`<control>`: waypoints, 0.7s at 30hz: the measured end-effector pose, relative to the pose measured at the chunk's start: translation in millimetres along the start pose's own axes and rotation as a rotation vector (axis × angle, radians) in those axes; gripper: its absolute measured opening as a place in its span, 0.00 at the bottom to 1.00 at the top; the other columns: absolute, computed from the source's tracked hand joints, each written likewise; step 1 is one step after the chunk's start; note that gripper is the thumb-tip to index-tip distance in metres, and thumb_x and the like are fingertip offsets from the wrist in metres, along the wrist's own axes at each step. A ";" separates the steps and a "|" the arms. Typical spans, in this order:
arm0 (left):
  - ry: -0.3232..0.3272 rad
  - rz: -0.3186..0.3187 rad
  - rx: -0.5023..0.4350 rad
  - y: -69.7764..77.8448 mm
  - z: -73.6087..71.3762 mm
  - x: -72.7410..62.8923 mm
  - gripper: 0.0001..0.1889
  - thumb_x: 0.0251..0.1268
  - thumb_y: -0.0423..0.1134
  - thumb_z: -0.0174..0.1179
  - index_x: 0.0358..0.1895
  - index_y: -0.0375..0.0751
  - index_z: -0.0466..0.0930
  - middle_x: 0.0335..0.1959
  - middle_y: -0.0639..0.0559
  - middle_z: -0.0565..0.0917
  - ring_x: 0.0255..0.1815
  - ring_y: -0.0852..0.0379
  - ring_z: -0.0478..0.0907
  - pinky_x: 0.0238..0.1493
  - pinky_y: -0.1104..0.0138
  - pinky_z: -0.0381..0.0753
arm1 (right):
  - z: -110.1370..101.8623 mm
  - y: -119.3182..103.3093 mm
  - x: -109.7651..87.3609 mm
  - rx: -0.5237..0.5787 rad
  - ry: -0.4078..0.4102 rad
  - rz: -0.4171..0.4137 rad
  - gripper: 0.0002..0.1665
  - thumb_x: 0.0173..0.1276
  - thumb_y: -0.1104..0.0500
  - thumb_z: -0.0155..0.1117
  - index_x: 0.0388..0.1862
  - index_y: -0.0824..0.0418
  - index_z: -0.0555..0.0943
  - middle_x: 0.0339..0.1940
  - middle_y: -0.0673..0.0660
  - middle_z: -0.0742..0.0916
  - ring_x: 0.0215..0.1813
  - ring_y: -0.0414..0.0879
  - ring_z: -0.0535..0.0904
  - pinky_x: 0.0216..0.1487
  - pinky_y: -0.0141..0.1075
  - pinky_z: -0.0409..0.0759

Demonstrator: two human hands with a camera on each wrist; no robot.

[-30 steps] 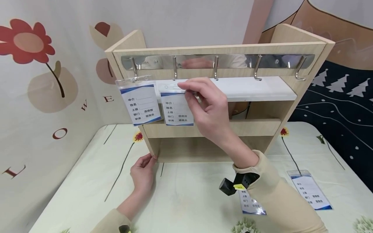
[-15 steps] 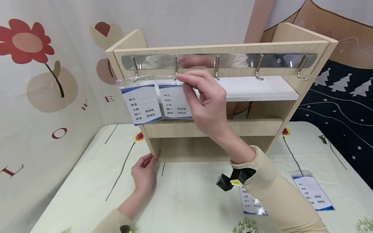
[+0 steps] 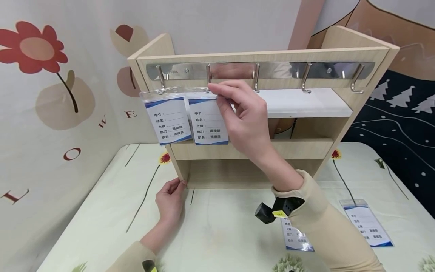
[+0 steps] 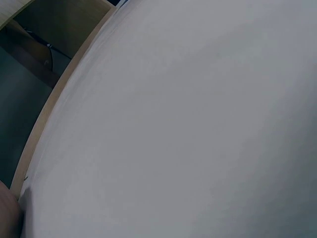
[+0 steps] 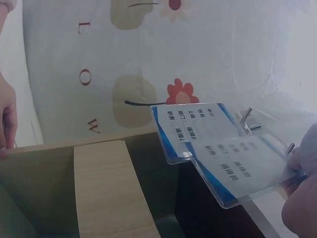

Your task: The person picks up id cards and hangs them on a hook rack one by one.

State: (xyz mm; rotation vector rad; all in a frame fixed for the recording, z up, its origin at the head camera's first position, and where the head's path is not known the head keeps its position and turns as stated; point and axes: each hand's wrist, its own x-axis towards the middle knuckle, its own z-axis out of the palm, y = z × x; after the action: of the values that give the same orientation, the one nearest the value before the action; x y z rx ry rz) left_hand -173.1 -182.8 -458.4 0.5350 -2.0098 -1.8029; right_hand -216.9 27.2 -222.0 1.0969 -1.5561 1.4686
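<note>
My right hand (image 3: 246,121) pinches the top right corner of a clear-sleeved name badge (image 3: 208,122) between thumb and fingers. The badge's top edge is at the second hook (image 3: 209,71) from the left; whether the hook passes through its slot is hidden. Beside it, another name badge (image 3: 168,120) hangs tilted from the leftmost hook (image 3: 160,75), their edges overlapping in the right wrist view. Low down, my left hand (image 3: 170,200) grips the front left bottom corner of the wooden shelf (image 3: 249,150). Only a blurred bit of that hand (image 4: 7,213) shows in the left wrist view.
Three more hooks line the metal strip (image 3: 282,70) to the right. Two name badges lie on the tablecloth (image 3: 221,226) at the right: one (image 3: 367,223) in full view, the other (image 3: 295,236) partly behind my right forearm. A patterned curtain stands behind.
My right hand has lifted the badge from just below the second hook up to it. The badge's lower edge has swung down again in the last half second. The left hand stays at the shelf corner.
</note>
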 end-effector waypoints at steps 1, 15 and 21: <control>-0.001 0.000 0.001 0.1 0.0 0.0 0.13 0.72 0.33 0.65 0.55 0.30 0.84 0.51 0.35 0.87 0.38 0.73 0.84 0.42 0.80 0.82 | -0.3 -0.7 -0.1 -0.016 -0.003 0.022 0.14 0.70 0.80 0.58 0.51 0.78 0.84 0.47 0.68 0.85 0.43 0.46 0.77 0.34 0.27 0.73; -0.006 0.004 0.016 0.4 0.9 0.6 0.13 0.72 0.33 0.64 0.55 0.31 0.84 0.52 0.35 0.87 0.39 0.72 0.84 0.43 0.80 0.82 | 0.0 4.7 -7.9 -0.208 0.007 -0.006 0.17 0.70 0.78 0.56 0.54 0.73 0.84 0.50 0.65 0.86 0.51 0.48 0.81 0.52 0.33 0.82; -0.006 -0.003 0.030 -1.0 -0.4 0.7 0.13 0.73 0.33 0.63 0.56 0.32 0.84 0.52 0.36 0.87 0.40 0.70 0.84 0.43 0.79 0.82 | -1.0 9.5 -22.0 -0.264 0.032 -0.096 0.20 0.68 0.76 0.58 0.58 0.71 0.83 0.55 0.66 0.85 0.51 0.52 0.81 0.51 0.36 0.81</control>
State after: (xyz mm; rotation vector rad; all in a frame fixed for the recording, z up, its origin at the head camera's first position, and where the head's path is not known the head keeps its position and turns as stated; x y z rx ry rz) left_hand -173.4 -183.6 -459.3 0.5423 -2.0438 -1.7813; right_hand -217.5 30.4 -245.8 0.9739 -1.5989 1.1732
